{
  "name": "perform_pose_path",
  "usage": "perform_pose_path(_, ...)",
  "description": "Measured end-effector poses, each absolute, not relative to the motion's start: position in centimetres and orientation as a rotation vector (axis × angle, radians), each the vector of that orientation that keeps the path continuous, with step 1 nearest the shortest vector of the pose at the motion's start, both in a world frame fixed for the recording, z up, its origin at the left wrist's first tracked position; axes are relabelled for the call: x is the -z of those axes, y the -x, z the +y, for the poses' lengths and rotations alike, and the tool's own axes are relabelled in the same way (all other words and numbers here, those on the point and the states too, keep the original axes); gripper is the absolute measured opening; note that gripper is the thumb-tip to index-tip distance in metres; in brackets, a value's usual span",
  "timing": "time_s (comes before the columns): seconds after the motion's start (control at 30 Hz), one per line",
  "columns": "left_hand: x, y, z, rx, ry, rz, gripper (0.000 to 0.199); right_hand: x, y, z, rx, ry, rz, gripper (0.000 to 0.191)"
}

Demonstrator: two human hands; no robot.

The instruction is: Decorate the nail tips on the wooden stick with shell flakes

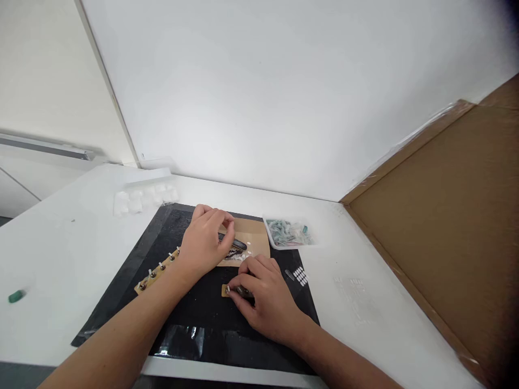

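Note:
My left hand [208,236] is over the back of a black mat, its thumb and forefinger pinched together. What they hold, if anything, is hidden. Just beyond those fingers, a dark elongated object [235,241] lies over a tan sheet [255,232] scattered with small white bits. Lower down on the mat, my right hand [263,292] pinches a small white piece [228,289] at a small wooden block [224,292]. A dark, shiny object [244,292] shows partly beneath the right fingers. Partly behind my left forearm is a wooden strip [152,276] with several metal posts carrying white pieces.
A clear tub [290,232] of small bagged items stands behind the black mat [190,308]. White oval tabs [300,276] lie by the mat's right edge. A clear compartment tray [146,197] is at the back left, a green object [15,296] far left. A brown panel [441,216] borders the right.

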State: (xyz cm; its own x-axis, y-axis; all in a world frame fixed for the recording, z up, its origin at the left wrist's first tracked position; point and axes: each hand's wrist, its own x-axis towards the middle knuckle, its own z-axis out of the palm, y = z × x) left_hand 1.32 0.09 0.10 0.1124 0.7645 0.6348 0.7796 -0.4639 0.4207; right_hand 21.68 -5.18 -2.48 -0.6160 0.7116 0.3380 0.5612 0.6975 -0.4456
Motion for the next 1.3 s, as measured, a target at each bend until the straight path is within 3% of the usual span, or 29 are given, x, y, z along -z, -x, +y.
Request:
perform_pose_path(0.37,0.0,-1.4,0.2,1.325,2.349,-1.588,0.008,2.8,-21.4,-5.2,-0.343,1.008,-2.427,0.005)
perform_pose_path(0.53,-0.1,-1.3,0.2,1.329,2.354,-1.576,0.008,2.6,-21.6,-5.1,-0.275,0.977,-2.421,0.020)
perform_pose_path(1.03,0.0,-1.4,0.2,1.308,2.388,-1.564,0.009,1.4,-22.8,-4.5,-0.416,0.874,-2.377,0.039)
perform_pose_path(1.13,0.1,-1.4,0.3,1.305,2.395,-1.563,0.010,1.1,-23.3,-4.3,-0.483,0.845,-2.306,0.034)
perform_pose_path(1.3,0.3,-1.4,0.5,1.300,2.391,-1.577,0.011,0.2,-24.5,-3.3,-0.571,0.911,-2.103,0.006)
